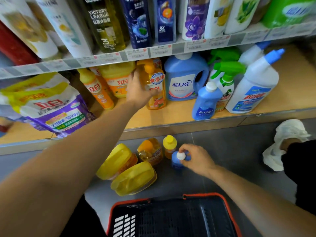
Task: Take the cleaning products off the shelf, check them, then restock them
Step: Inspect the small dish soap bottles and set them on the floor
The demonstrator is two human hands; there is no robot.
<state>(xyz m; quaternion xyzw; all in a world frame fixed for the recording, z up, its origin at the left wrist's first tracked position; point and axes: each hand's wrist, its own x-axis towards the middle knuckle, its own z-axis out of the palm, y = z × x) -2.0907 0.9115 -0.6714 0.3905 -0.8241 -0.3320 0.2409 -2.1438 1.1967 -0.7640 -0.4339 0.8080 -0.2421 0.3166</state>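
Note:
My left hand (139, 89) reaches onto the lower shelf (181, 113) and grips an orange pump bottle of dish soap (156, 86) standing there. Down on the grey floor, my right hand (196, 158) pinches the white cap of a small blue bottle (177, 162) that stands upright. Beside it on the floor stand a small yellow-capped bottle (169, 144), an orange pump bottle (151, 153) and two large yellow-lidded jugs (118, 161) (135, 178).
More orange bottles (95, 88), a blue detergent jug (185, 79), a small blue bottle (206, 101), green spray bottles (225, 77), a white toilet cleaner (254, 86) and a detergent bag (49, 105) fill the shelf. A black and red basket (171, 218) sits near me. A white shoe (287, 134) is at the right.

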